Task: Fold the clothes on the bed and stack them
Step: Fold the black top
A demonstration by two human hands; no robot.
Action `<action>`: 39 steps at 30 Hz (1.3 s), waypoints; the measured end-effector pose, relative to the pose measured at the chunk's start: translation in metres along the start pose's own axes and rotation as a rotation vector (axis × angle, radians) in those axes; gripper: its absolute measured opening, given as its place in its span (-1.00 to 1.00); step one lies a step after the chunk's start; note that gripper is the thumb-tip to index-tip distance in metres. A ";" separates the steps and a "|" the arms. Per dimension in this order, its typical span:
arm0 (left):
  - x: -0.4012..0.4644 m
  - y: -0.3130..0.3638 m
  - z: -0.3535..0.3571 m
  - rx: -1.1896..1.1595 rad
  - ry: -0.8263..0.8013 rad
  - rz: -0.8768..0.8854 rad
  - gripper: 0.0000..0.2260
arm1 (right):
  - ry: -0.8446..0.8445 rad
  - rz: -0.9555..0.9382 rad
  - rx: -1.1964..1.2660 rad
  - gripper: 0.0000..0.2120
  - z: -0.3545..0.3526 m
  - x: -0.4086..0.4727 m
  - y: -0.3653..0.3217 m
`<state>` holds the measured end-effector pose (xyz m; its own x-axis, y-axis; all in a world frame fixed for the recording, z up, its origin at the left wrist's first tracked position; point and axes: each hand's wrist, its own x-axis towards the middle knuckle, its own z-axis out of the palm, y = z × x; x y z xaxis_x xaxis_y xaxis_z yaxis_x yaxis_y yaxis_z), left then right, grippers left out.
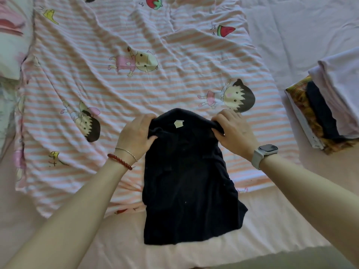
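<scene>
The fingers (144, 141) of the left hand (136, 134) curl over the far-left corner of a dark navy, soft knit garment (186, 181), bunching the cloth against the thumb; those of the right hand (235, 131) pinch the far-right corner the same way, so both hands are closed on fabric, not spread flat. The garment lies lengthwise in front of the person, its near hem on the plain pale pink sheet (116, 239) and its far end over the pink-and-white striped blanket printed with cartoon girls and fruit (136, 84). A small pale label (179, 123) shows near the raised edge.

It looks light and limp, with no stiffness of its own, so it will sag wherever it is unsupported and wrinkle if dragged. The two far corners seem the sensible hold: lifting them together should let the top half come over towards the near hem in one even fold.

Off to the right, well apart, sits a stack of folded clothes (330, 105), lilac on top with dark and patterned pieces beneath, presumably this one's destination.
</scene>
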<state>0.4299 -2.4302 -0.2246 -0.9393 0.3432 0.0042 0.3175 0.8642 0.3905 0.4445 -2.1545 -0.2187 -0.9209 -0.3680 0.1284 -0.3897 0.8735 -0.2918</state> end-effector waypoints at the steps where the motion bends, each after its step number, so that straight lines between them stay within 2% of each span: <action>1: -0.016 0.008 -0.002 0.021 0.049 0.072 -0.57 | 0.007 -0.015 -0.016 -0.85 -0.005 -0.014 -0.006; 5: -0.093 0.030 0.000 0.060 0.152 0.209 -0.72 | -0.033 -0.113 -0.061 -0.70 -0.010 -0.083 -0.023; 11: -0.197 0.050 0.037 0.100 0.075 0.321 -0.76 | -0.219 -0.237 -0.092 -0.48 0.011 -0.185 -0.035; 13: -0.221 0.056 0.053 0.118 0.051 0.341 -0.77 | -0.275 -0.224 -0.089 -0.47 0.021 -0.212 -0.040; 16: -0.244 0.059 0.076 0.196 -0.044 0.314 -0.66 | -0.324 -0.150 -0.117 -0.59 0.037 -0.240 -0.045; 18: -0.253 0.059 0.088 0.218 -0.205 0.277 -0.55 | -0.380 -0.063 -0.140 -0.60 0.048 -0.253 -0.048; 20: -0.254 0.060 0.095 0.268 -0.476 0.243 -0.48 | -0.476 0.005 -0.141 -0.53 0.056 -0.260 -0.055; 22: -0.254 0.059 0.099 0.311 -0.744 0.149 -0.53 | -0.551 0.046 -0.119 -0.48 0.060 -0.264 -0.059; 23: -0.254 0.057 0.101 0.286 -0.762 0.077 -0.59 | -0.540 0.070 -0.087 -0.53 0.060 -0.264 -0.060; 24: -0.250 0.059 0.099 0.210 -0.697 -0.006 -0.65 | -0.494 0.105 -0.041 -0.62 0.060 -0.262 -0.061; 26: -0.238 0.062 0.092 0.030 -0.313 -0.193 -0.75 | -0.372 0.241 0.039 -0.77 0.059 -0.251 -0.061; 28: -0.219 0.061 0.086 -0.128 0.023 -0.482 -0.66 | -0.281 0.475 0.130 -0.73 0.059 -0.232 -0.057; 29: -0.209 0.060 0.084 -0.216 0.096 -0.636 -0.55 | -0.251 0.596 0.188 -0.67 0.059 -0.221 -0.055; 31: -0.189 0.058 0.085 -0.336 0.083 -0.834 -0.36 | -0.212 0.782 0.316 -0.56 0.060 -0.199 -0.049; 32: -0.178 0.057 0.086 -0.329 0.048 -0.843 -0.32 | -0.197 0.838 0.387 -0.53 0.061 -0.190 -0.046; 35: -0.155 0.043 0.091 -0.303 -0.046 -0.770 -0.42 | -0.160 0.892 0.615 -0.45 0.068 -0.161 -0.038; 38: -0.144 0.022 0.089 -0.505 -0.163 -0.767 -0.54 | -0.234 0.941 0.751 -0.35 0.073 -0.137 -0.027; 39: -0.144 0.016 0.087 -0.538 -0.226 -0.751 -0.58 | -0.285 0.955 0.759 -0.38 0.075 -0.132 -0.023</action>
<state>0.5813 -2.4336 -0.2988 -0.8080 -0.1208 -0.5766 -0.5144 0.6219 0.5905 0.5744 -2.1497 -0.3002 -0.7682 0.1721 -0.6167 0.6163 0.4598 -0.6394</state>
